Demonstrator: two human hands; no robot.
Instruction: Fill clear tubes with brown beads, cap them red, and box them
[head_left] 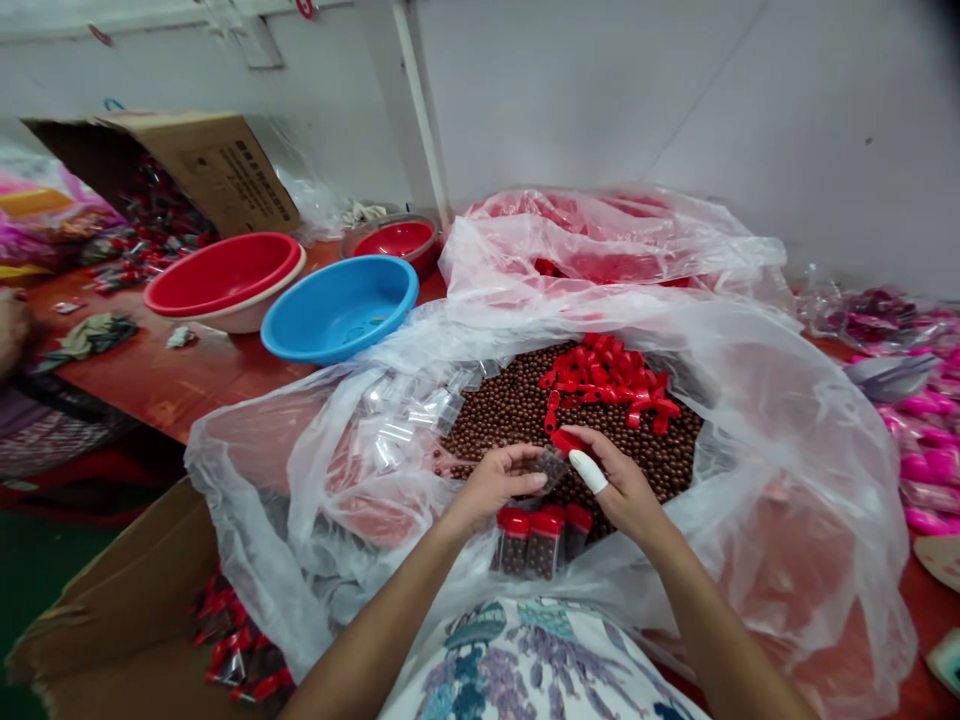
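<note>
My left hand point(504, 484) is closed around a small clear plastic box point(553, 466) with brown balls inside. In my right hand point(611, 480), whose thumb wears a white cover, a red cap point(566, 440) is pinched at the box's end; whether it is seated I cannot tell. Beneath both hands spreads a heap of brown balls point(495, 410) in a large clear plastic bag point(757, 400). Loose red caps point(607, 375) lie on the heap's far side, and clear boxes point(405, 420) are piled at its left. Several filled, red-capped boxes point(541, 545) stand close to my body.
Left on the red table point(172, 385) are a blue basin point(341, 310) and red basins point(225, 275). A tipped carton point(217, 175) spills capped boxes behind them. Another carton point(127, 600) sits low at left. Pink packets point(937, 450) lie at right. Another person's hand point(11, 330) shows at the left edge.
</note>
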